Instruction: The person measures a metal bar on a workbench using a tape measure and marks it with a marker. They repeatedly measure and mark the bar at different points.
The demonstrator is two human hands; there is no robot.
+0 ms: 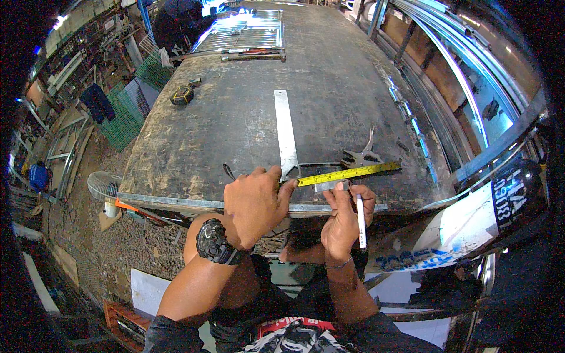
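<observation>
My left hand, with a black watch on its wrist, is closed over the near edge of the dark worktable. Its thumb presses on the left end of a yellow tape measure blade, which stretches to the right. Whether the tape's case is under that hand, I cannot tell. A white pen-like marker is held in my right hand, whose fingertips touch a small metal piece below the blade. A flat silvery metal strip points away from my left hand.
Beyond the blade lies a dark pronged metal piece. A black-and-yellow tape measure rests on the table's left. Farther off, a metal grille lies near a bright glare and a dark-clothed person. A fan stands left; metal profiles line the right.
</observation>
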